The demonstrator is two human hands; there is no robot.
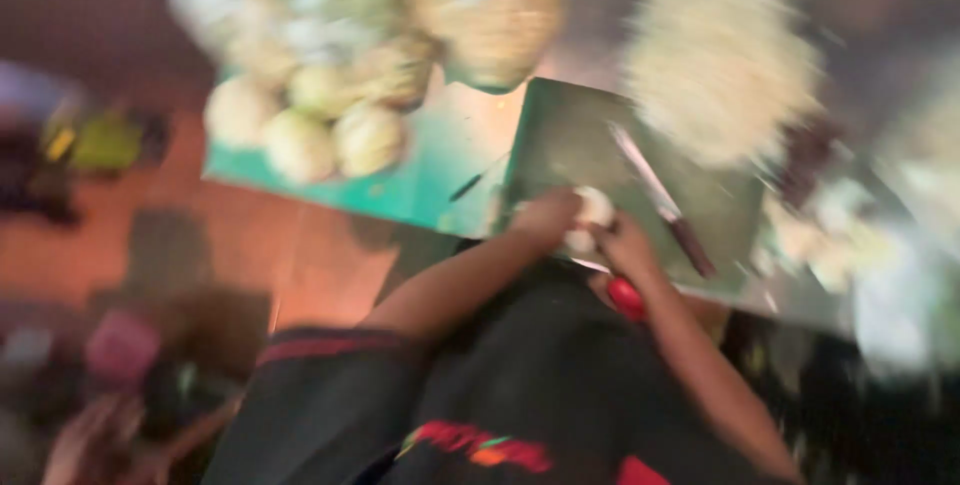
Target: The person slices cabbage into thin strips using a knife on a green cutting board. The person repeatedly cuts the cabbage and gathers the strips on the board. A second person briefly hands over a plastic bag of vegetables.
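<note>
The view is badly blurred by motion. Both hands meet at the near edge of a dark green cutting board [600, 145]. The left hand [545, 220] and the right hand [622, 240] are curled around a small pale round piece of vegetable [594, 209], gripping it from either side; what kind of vegetable it is cannot be told. A knife [660, 200] with a dark handle lies on the board just beyond the right hand, untouched, its blade pointing away from the person. A red band [626, 297] sits at the right wrist. Beyond the left hand, a heap of pale round cabbages [330, 115] rests on a teal worktop [420, 180]. Beyond the right hand, past the board, lies a big mound of pale shredded vegetable [720, 55].
</note>
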